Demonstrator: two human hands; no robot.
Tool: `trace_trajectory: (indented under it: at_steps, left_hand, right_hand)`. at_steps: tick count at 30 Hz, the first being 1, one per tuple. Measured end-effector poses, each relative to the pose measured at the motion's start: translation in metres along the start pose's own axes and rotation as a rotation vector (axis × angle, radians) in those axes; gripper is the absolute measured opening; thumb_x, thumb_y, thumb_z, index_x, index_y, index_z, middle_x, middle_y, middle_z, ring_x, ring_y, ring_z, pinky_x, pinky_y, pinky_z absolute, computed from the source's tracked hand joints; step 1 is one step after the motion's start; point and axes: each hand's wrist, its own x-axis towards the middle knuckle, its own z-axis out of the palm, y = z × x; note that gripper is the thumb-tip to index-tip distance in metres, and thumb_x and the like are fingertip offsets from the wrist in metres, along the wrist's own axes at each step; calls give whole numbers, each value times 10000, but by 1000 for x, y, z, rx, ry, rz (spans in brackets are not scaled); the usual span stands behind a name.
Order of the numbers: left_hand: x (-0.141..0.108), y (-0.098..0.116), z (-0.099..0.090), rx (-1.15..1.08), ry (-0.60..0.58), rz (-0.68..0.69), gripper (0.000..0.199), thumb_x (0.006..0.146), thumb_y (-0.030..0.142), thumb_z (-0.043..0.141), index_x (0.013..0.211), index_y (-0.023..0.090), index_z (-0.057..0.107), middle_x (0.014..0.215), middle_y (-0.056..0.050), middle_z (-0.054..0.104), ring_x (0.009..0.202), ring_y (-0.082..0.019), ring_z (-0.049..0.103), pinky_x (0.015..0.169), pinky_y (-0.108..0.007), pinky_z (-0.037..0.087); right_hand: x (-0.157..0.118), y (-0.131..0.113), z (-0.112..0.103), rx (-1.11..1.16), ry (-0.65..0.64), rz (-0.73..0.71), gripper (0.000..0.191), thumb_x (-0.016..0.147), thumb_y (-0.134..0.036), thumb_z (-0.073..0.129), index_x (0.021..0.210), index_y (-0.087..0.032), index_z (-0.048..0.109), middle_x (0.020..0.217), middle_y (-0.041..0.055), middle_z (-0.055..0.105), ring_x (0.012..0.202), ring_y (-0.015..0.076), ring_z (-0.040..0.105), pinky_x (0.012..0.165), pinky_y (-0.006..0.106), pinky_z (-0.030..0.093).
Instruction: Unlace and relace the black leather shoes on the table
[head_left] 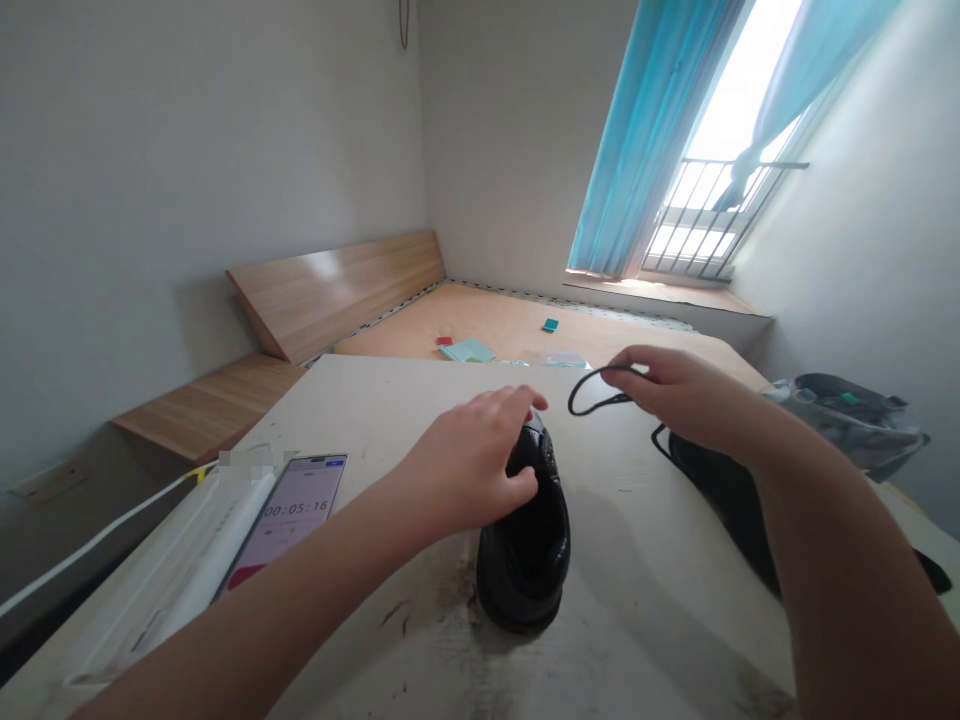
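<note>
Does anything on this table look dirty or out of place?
Yes: the white tabletop has dark scuffs and smudges just beside the glossy black shoe. They stand out as grimy marks against the otherwise pale surface.

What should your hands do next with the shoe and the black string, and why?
I think the right hand should bring the black shoelace over to the shiny black shoe. It's pinching the lace just beside that shoe, and the left hand is already resting on the shoe, keeping it steady.
</note>
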Motion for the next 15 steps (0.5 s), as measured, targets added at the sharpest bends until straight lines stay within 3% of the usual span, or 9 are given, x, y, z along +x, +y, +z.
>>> trace_trajectory:
  at_steps: [3, 5, 8, 10, 12, 15]
  left_hand:
    - [2, -6, 15, 148, -121, 9, 502, 726, 227, 578, 1220, 155, 516, 1231, -131, 592, 1133, -292, 551, 942, -424, 468]
    - [4, -9, 18, 202, -129, -30, 409, 759, 230, 541, 1159, 151, 577, 1168, -134, 633, 1094, -295, 582, 906, -412, 486]
    - [9, -12, 15, 259, -118, -57, 281, 852, 248, 444, 1028, 188, 655, 1003, -95, 700, 943, -277, 649, 805, -389, 507]
    - [11, -14, 12, 289, -103, -30, 287, 893, 251, 402, 1007, 211, 662, 960, -71, 712, 889, -260, 665, 756, -364, 502]
    - [11, -14, 11, 306, -52, -14, 281, 905, 226, 395, 1078, 222, 616, 954, -49, 709, 847, -237, 673, 704, -331, 494]
    - [12, -14, 14, 353, 22, -11, 272, 900, 183, 394, 1136, 210, 527, 933, -29, 686, 732, -216, 670, 582, -307, 466]
  right_hand:
    - [-14, 23, 20, -98, -263, -50, 395, 863, -527, 467, 1027, -202, 620, 766, 48, 634, 647, 185, 563, 558, 291, 410]
    - [-29, 33, 32, -95, -431, -102, 410, 855, -494, 510, 1154, -228, 600, 954, 72, 674, 785, 210, 617, 680, 310, 466]
    - [-51, 35, 35, -75, -568, -106, 372, 874, -469, 503, 1187, -298, 606, 1032, 55, 685, 845, 221, 646, 759, 332, 487]
    - [-61, 27, 28, -112, -512, -161, 317, 887, -468, 484, 1102, -305, 651, 1056, 46, 683, 922, 236, 640, 817, 358, 479]
    - [-66, 12, 20, -157, -353, -254, 287, 905, -432, 461, 1019, -276, 673, 1069, 48, 675, 990, 242, 619, 869, 378, 461]
    - [-68, -17, 15, -132, -178, -394, 258, 929, -323, 429, 963, -245, 672, 998, 40, 686, 935, 202, 629, 839, 345, 472]
